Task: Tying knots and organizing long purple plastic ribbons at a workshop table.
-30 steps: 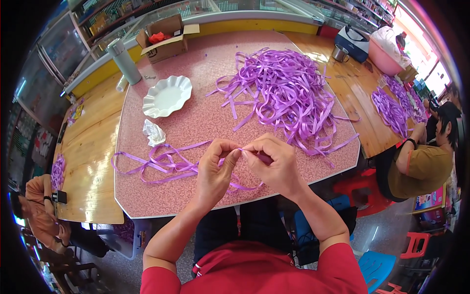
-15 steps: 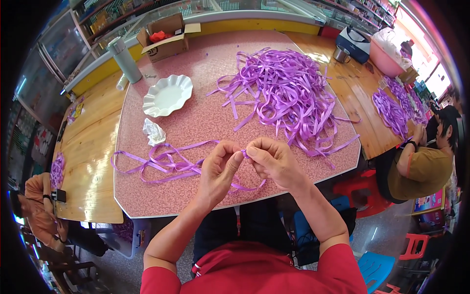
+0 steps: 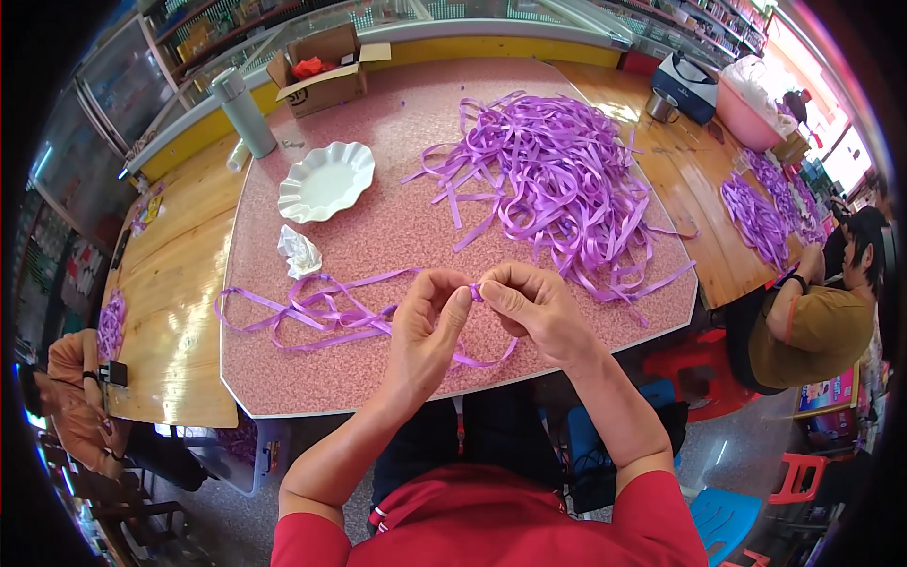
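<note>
While you pinch: purple ribbon strip [image 3: 475, 292] sits between both thumbs, above the pink table's [image 3: 397, 222] near edge.
Grip: your left hand [image 3: 427, 331] and right hand [image 3: 529, 307] each clench it.
Done: loops [image 3: 312, 317] trail leftward.
Left: big ribbon pile [image 3: 557, 180] untouched beyond.

L hand [image 3: 430, 321], R hand [image 3: 529, 307]: fingertips pinched together.

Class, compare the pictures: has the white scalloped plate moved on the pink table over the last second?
No. The plate sits at the same spot on the table, beside the crumpled tissue, as before.
</note>
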{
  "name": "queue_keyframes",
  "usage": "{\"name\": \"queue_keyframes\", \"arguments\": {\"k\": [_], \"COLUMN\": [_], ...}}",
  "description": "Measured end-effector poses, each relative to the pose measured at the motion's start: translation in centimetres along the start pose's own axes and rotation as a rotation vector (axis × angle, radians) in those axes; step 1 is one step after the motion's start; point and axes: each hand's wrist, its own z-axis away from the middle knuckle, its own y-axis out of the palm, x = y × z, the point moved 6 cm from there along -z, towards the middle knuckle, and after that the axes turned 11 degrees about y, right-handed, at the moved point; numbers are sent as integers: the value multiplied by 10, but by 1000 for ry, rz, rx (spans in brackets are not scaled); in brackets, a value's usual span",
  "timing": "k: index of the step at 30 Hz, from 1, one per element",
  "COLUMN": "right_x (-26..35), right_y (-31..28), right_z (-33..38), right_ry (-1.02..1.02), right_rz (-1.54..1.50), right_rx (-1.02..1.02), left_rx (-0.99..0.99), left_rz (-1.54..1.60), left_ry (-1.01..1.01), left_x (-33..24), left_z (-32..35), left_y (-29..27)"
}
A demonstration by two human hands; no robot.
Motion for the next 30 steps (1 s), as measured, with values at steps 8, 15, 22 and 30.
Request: {"name": "queue_keyframes", "arguments": {"k": [8,15,22,30], "right_x": [-20,-23,-21,-17], "right_y": [5,0,3,4], "right_z": [-6,-7,-5,-4], "right_ry": [281,214,212,76], "right_rz": [-439,-346,-460,-225], "right_rx": [35,45,51,-47], "left_rx": [-40,-27,-55,-3], "left_rz": [-630,-765,49,-354], "left_ry": [658,738,229,490], "left_x": [-28,-31,5,-12], "left_z": [-1,-1,-8,-9], "left_y": [2,1,-6,-8]}}
